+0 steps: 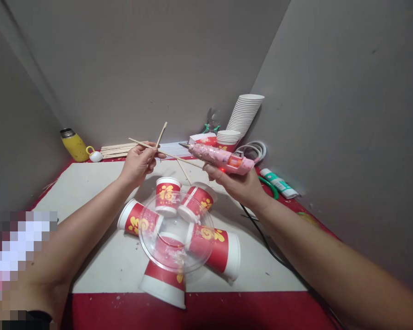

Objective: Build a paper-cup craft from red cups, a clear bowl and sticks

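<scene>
My left hand [139, 162] is closed on thin wooden sticks [161, 134] that cross at its fingertips. A long stick [181, 158] runs from there to the fingers of my right hand [241, 185]; whether those fingers grip its end I cannot tell. Wrapped in my right hand is a pink hot glue gun [209, 155], its nozzle pointing left above the long stick and a red light glowing beneath. Below both hands, several red and white paper cups [220, 250] lie or lean in a ring, with a round clear plastic lid [144, 247] over their inner ends.
A yellow bottle [75, 147], a small white cup [96, 156] and flat wooden sticks [119, 150] line the back left. A tall stack of paper cups [245, 114], green-handled pliers [211, 123] and a coiled cable [259, 151] stand back right. A black cord [266, 245] trails beneath my right arm.
</scene>
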Motion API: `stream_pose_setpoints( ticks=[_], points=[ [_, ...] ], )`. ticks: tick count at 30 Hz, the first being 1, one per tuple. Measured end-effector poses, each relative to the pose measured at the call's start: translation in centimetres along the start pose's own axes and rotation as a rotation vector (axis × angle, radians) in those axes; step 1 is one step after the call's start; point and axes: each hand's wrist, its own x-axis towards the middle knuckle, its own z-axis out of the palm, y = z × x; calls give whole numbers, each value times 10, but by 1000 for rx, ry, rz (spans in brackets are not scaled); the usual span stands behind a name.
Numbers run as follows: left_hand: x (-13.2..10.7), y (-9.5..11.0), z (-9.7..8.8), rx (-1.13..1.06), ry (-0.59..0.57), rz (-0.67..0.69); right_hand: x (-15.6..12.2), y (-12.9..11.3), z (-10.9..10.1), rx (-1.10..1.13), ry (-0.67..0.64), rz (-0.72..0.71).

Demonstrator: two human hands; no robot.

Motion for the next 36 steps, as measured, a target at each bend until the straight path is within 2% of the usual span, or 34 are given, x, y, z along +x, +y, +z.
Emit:
stream_pose_setpoints(
  ticks=[3, 5, 12, 16, 19, 27, 36],
  points=[
    [-4, 3, 3, 21, -13, 15, -1, -3, 2, -117, -20, -148],
    [-6, 5, 6, 34, -20, 22, -1, -4, 3, -139, -37, -189],
    [-11, 4, 10, 67, -95, 64, -1, -6, 4, -211, -67, -217],
    [-12, 3, 11, 71, -133, 89, 0, -4, 3, -268, -104, -291],
    [-14, 3, 13, 84, -130, 87, 2, 0, 3, -330, -104, -343],
    [-18, 7, 18, 103, -132, 81, 1, 4, 4, -380, -127, -334],
    [-22, 10, 20, 128, -150, 78, 1, 3, 4, -446, -138, -420]
  ],
)
